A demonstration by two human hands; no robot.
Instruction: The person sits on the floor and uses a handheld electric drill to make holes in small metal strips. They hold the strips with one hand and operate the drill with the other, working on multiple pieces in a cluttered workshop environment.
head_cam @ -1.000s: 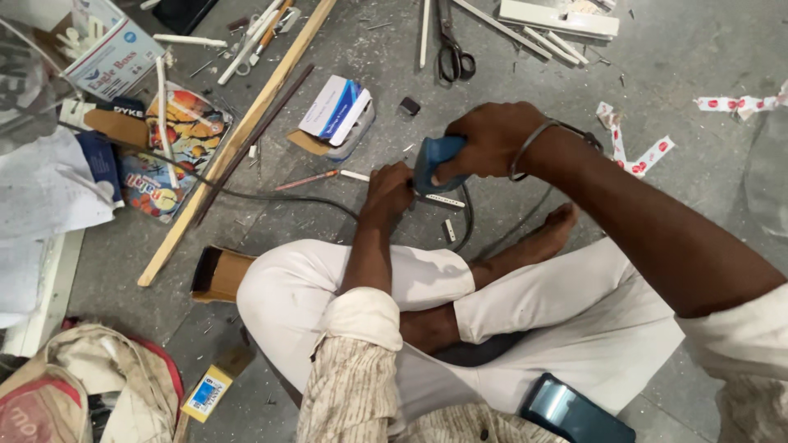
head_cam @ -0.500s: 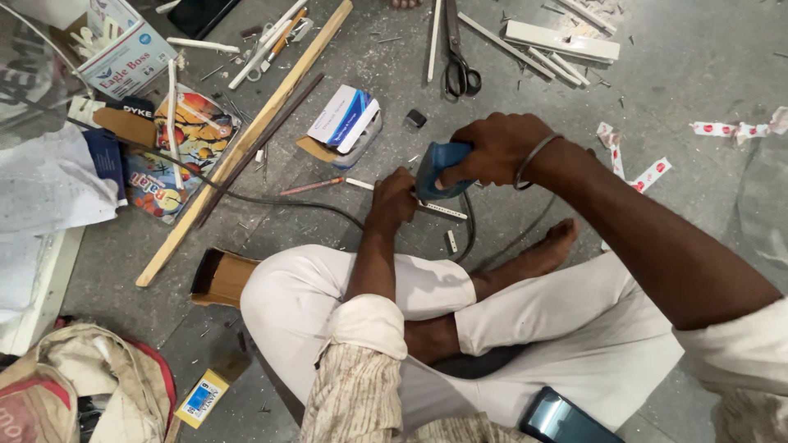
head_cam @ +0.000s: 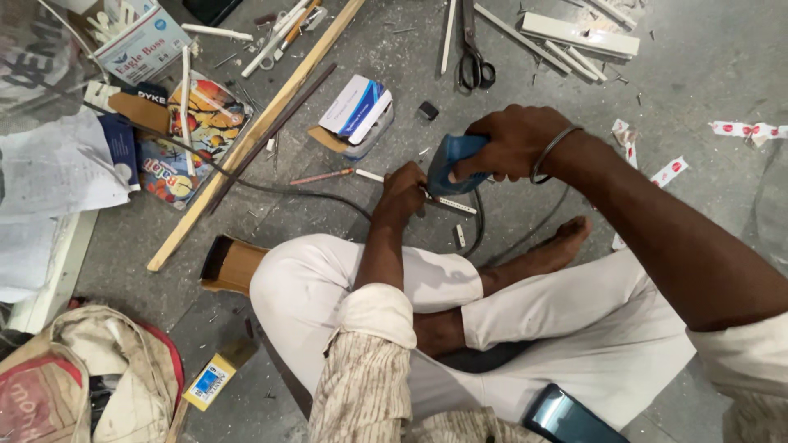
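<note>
On the grey floor (head_cam: 706, 74), a long wooden strip (head_cam: 254, 135) lies leftmost. The left hand (head_cam: 404, 190) presses closed on a thin white strip (head_cam: 447, 203). Just right, the right hand (head_cam: 513, 141) clamps around a blue power tool (head_cam: 450, 160) standing on that strip.

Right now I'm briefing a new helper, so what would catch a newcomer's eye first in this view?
First, the right hand with its grip on a blue power tool at centre, pressed onto a thin white strip that the left hand steadies on the grey floor. Next, the long wooden stick lying diagonally at upper left, and black scissors at the top.
</note>
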